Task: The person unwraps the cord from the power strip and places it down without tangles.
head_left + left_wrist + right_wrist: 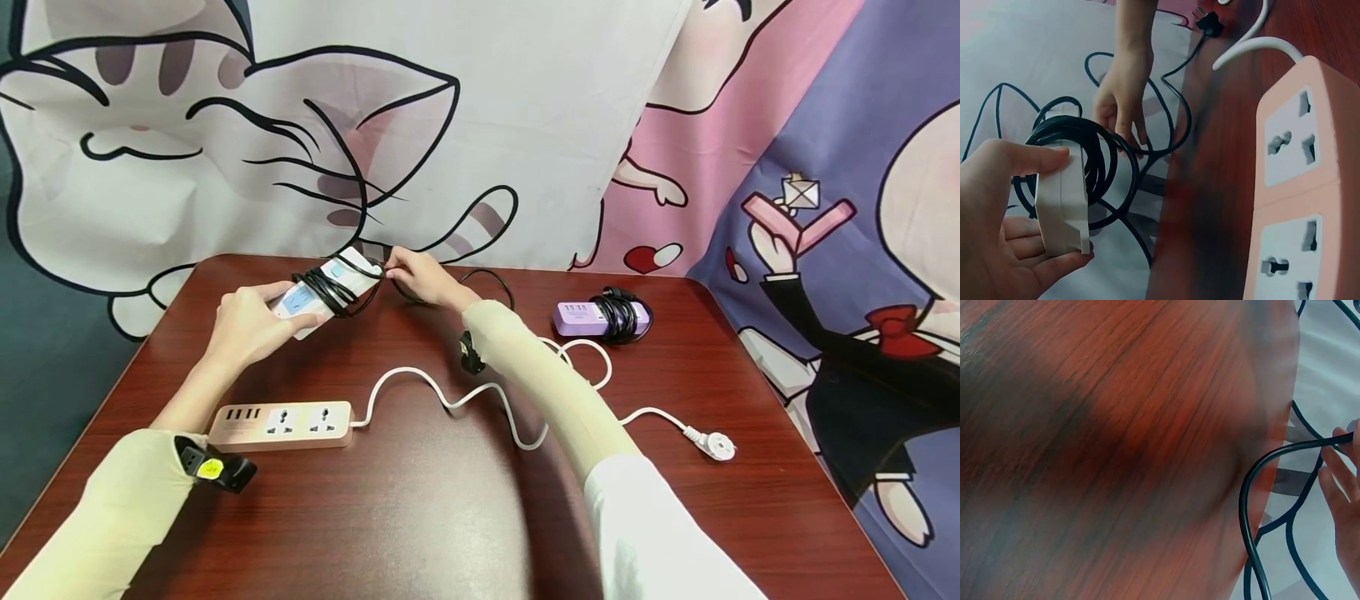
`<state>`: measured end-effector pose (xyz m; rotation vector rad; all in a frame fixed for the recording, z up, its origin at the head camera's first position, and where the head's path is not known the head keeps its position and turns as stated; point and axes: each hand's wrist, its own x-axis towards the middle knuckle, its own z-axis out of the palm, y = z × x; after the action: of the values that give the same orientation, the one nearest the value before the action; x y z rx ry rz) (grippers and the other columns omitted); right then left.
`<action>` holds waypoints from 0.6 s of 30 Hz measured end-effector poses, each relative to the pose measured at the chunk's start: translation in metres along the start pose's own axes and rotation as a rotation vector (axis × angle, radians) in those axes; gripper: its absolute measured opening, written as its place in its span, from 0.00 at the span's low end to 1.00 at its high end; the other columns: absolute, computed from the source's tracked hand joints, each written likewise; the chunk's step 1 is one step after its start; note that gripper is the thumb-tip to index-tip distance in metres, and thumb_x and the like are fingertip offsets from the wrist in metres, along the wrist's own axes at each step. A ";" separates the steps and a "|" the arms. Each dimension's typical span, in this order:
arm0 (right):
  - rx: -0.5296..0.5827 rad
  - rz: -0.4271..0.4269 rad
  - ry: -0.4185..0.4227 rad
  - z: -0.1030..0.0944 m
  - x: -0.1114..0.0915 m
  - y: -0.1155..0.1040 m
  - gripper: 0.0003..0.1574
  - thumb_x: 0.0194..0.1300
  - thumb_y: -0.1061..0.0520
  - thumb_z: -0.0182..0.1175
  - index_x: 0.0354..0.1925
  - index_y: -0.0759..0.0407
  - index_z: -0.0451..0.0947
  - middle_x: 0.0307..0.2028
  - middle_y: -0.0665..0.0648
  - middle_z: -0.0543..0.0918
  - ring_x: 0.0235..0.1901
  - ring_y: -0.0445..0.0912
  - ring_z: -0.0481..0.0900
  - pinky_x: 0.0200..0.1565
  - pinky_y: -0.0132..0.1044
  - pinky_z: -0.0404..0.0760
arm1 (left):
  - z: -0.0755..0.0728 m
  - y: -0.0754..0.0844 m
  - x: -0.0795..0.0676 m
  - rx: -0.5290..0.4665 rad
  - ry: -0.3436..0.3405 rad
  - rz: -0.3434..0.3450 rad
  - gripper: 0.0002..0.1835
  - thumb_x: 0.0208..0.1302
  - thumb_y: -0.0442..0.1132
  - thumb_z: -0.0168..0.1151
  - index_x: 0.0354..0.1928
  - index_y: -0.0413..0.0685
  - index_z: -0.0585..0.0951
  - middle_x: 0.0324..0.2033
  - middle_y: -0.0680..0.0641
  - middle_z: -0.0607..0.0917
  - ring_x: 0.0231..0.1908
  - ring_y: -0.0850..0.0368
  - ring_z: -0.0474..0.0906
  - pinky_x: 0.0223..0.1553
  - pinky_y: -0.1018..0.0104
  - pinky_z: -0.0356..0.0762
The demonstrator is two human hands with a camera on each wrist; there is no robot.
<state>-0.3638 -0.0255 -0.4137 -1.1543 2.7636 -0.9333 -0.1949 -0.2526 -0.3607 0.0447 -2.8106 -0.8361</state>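
My left hand [247, 329] grips a white power strip [300, 302] by its near end, tilted above the far left of the table. Several turns of black cord [330, 289] wrap round its middle. In the left wrist view, the thumb lies on the strip's side [1060, 206] and the fingers curl beneath. Just beyond its far end, my right hand [420, 275] pinches the black cord. From there the cord loops away to a black plug [1210, 25]. An arc of cord [1244, 500] crosses the right wrist view to fingers at the edge.
A pink-beige power strip [251, 439] lies near my left forearm. Its white cord [427, 379] snakes under my right arm to a white plug [716, 446]. At the back right sits a purple power strip [576, 319] wrapped in black cord. A printed curtain [555, 125] hangs behind the table.
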 end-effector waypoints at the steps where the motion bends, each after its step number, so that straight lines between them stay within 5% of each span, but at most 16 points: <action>1: 0.001 0.015 0.003 -0.001 0.000 -0.001 0.08 0.69 0.56 0.56 0.42 0.59 0.74 0.47 0.54 0.85 0.50 0.44 0.81 0.53 0.31 0.73 | -0.001 0.001 0.000 0.002 -0.006 0.008 0.36 0.50 0.57 0.70 0.57 0.42 0.78 0.40 0.31 0.84 0.38 0.36 0.76 0.32 0.56 0.65; 18: -0.071 0.141 0.104 -0.018 0.008 -0.005 0.10 0.69 0.51 0.55 0.38 0.57 0.75 0.37 0.53 0.86 0.36 0.43 0.80 0.41 0.33 0.74 | -0.009 0.007 -0.003 0.008 -0.148 0.151 0.35 0.49 0.53 0.72 0.55 0.36 0.79 0.37 0.34 0.85 0.33 0.47 0.77 0.29 0.64 0.67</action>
<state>-0.3704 -0.0244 -0.3946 -0.9287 2.9365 -0.9126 -0.1902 -0.2515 -0.3503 -0.2348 -2.9088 -0.8249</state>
